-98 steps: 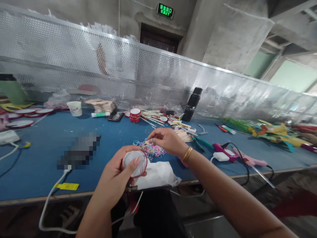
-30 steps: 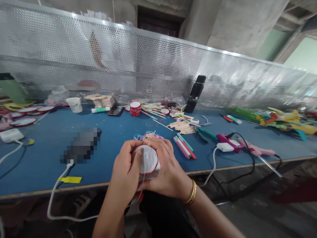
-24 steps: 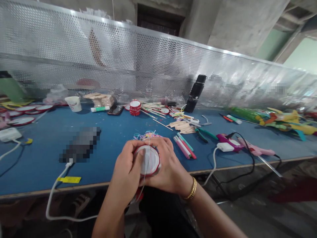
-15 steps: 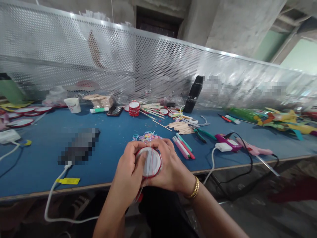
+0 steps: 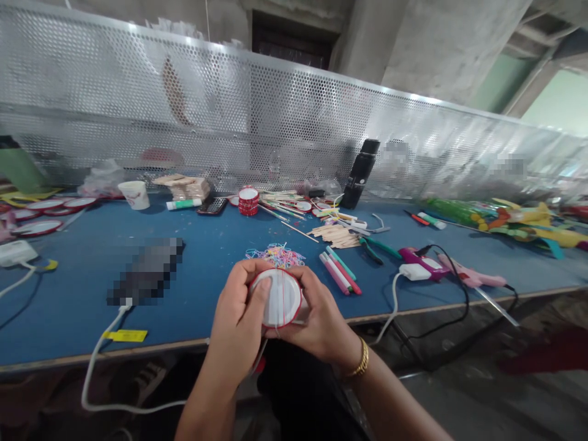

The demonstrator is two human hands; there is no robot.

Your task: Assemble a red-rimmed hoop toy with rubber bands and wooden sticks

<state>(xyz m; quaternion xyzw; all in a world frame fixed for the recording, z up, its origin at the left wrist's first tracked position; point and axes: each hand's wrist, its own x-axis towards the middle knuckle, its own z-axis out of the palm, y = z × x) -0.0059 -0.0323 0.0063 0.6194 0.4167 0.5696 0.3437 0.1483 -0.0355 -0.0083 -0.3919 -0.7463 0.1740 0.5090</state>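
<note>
A small round white disc with a red rim (image 5: 277,298) is held upright between both hands over the near edge of the blue table (image 5: 82,288). My left hand (image 5: 236,321) grips its left side, thumb pressed on the white face. My right hand (image 5: 319,318) wraps its right side and underside, fingers closed. A thin rubber band runs across the disc's face. Just beyond the hands lies a heap of coloured rubber bands (image 5: 275,255).
Several marker pens (image 5: 340,272), a pile of wooden sticks (image 5: 337,236), green-handled pliers (image 5: 376,248) and a pink glue gun (image 5: 463,275) with cables lie to the right. A stack of red-rimmed discs (image 5: 248,201), a paper cup (image 5: 131,194) and a perforated metal screen (image 5: 229,122) stand behind.
My right hand left the rubber band heap and closed on the disc beside my left hand. A band now crosses the disc's face. The white cloth under the disc is out of sight.
</note>
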